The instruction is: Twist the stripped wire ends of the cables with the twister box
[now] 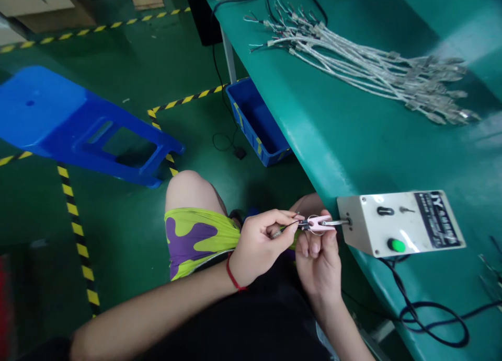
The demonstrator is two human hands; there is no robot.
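Observation:
My left hand (262,242), a red cord at its wrist, pinches a short cable end (279,232) with thin dark wires sticking out. Those wires run to a pink forked piece (317,223) on the metal shaft (338,222) of a white machine box (400,222). A fine wire loop curves around the pink piece. My right hand (319,259) is closed at that piece from below, thumb and fingers against it; its exact grip is partly hidden. The box stands at the table edge and carries a green button (397,245), a black switch and a small toggle.
A bundle of clear-sheathed cables (364,63) with bare wire ends lies on the green table (314,115). Black cord (435,319) coils near the box. Below the edge stands a blue bin (257,123). A blue stool (78,120) is at left, among yellow-black floor tape.

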